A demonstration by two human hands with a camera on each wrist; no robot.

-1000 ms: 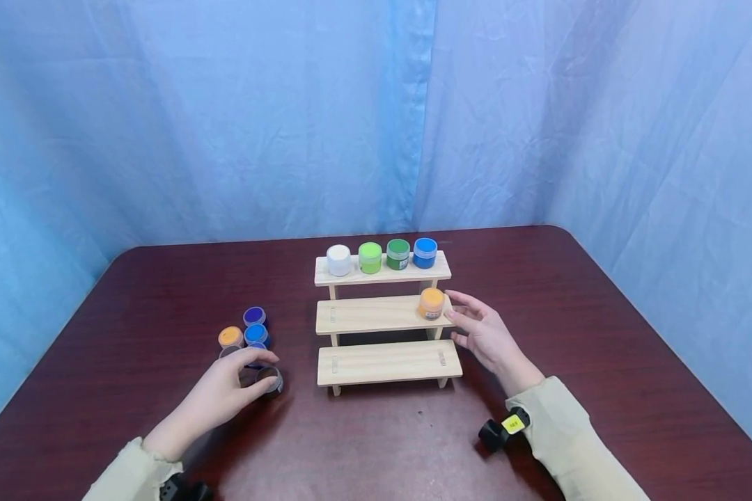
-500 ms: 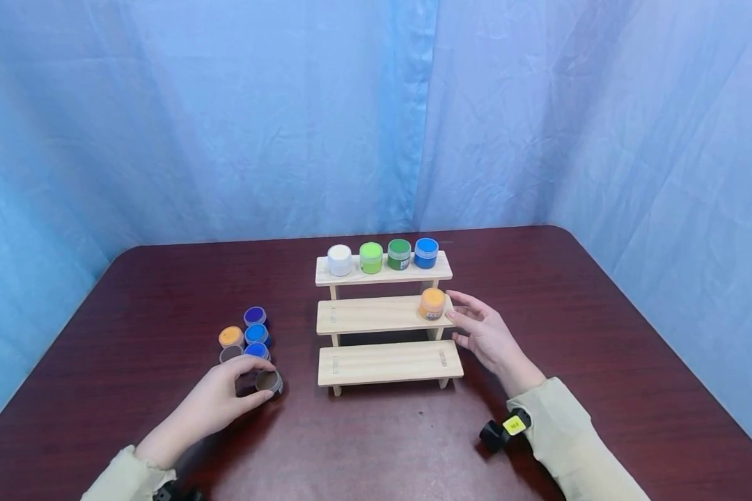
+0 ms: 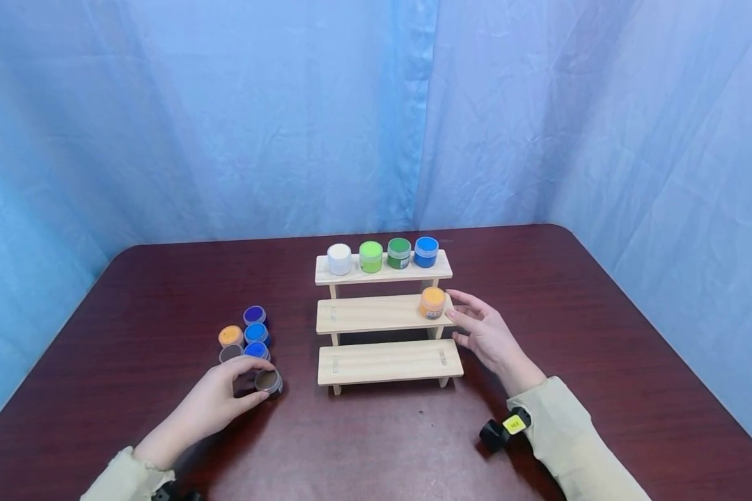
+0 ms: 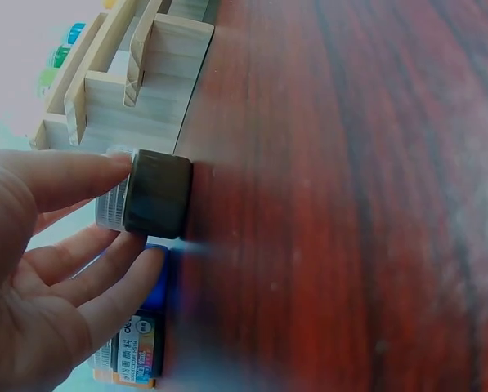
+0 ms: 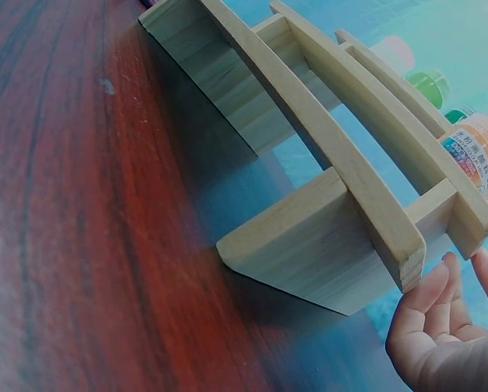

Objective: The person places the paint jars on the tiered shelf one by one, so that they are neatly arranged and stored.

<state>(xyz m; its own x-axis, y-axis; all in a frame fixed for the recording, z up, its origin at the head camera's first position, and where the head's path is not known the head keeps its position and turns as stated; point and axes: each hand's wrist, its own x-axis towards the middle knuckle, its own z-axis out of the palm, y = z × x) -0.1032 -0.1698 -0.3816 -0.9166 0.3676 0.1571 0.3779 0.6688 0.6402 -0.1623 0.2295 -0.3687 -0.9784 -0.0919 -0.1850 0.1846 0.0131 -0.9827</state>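
My left hand [image 3: 216, 398] pinches a dark brown paint jar [image 3: 268, 381] by its clear lid, thumb on one side and fingers on the other. In the left wrist view that jar [image 4: 160, 194] looks upright at the table surface; whether it touches cannot be told. An orange paint jar [image 3: 432, 303] stands at the right end of the middle tier of a wooden three-step stand [image 3: 376, 314]. Beside that tier's end is my right hand [image 3: 485, 335], fingers loosely bent around the corner and close to the orange jar. Contact with the jar is unclear.
White [image 3: 339, 259], light green [image 3: 370, 257], dark green [image 3: 398, 254] and blue [image 3: 426, 252] jars line the top tier. Left of the stand, several more jars cluster, including an orange one [image 3: 230, 336] and a purple one [image 3: 254, 315]. Blue curtains [image 3: 276, 118] hang behind the table.
My left hand has shifted slightly down and left, showing more of the brown jar's lid and a blue jar behind it. My right hand has stayed nearly still by the stand.
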